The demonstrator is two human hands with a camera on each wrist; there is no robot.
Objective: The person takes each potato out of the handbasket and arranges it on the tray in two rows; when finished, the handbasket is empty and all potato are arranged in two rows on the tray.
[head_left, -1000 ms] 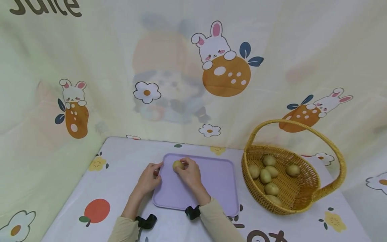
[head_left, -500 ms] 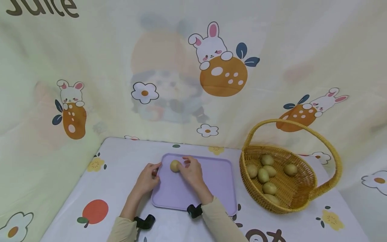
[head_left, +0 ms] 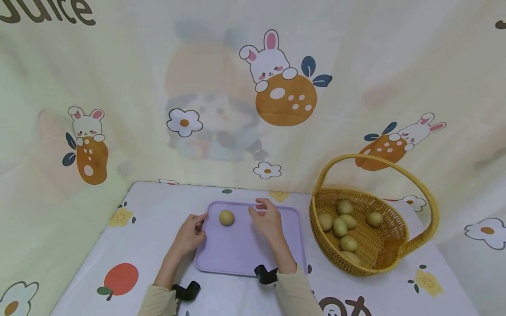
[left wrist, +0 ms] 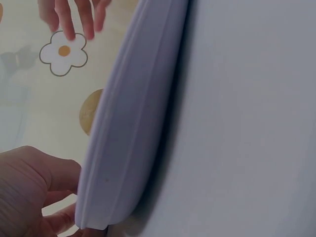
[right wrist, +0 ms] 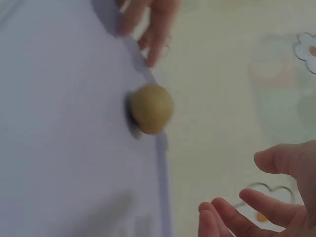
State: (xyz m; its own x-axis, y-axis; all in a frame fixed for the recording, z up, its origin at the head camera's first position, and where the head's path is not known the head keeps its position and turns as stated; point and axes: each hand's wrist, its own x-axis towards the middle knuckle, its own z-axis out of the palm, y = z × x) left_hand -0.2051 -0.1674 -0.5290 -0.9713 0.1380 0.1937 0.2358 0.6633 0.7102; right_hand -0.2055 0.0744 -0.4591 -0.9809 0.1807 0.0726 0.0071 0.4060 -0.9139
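A small round yellow-brown fruit (head_left: 226, 217) sits at the far left of the lilac tray (head_left: 237, 256). My left hand (head_left: 188, 235) holds the tray's left rim, its fingertips at the edge; in the left wrist view part of that hand (left wrist: 29, 192) is hidden behind the rim. To the right of the fruit, my right hand (head_left: 269, 221) hovers over the tray with fingers spread and nothing between them. The right wrist view shows the fruit (right wrist: 152, 108) apart from the right hand's thumb and fingers (right wrist: 261, 207).
Right of the tray stands a wicker basket (head_left: 389, 256) with a tall arched handle, holding several similar greenish-brown fruits (head_left: 348, 243). A printed white cloth (head_left: 158, 206) covers the table, and a patterned curtain (head_left: 221, 175) hangs directly behind it.
My right hand has let go of the fruit and moved right, away from it. The fruit stays on the tray. My left hand keeps its place at the rim, while the head view shifts slightly.
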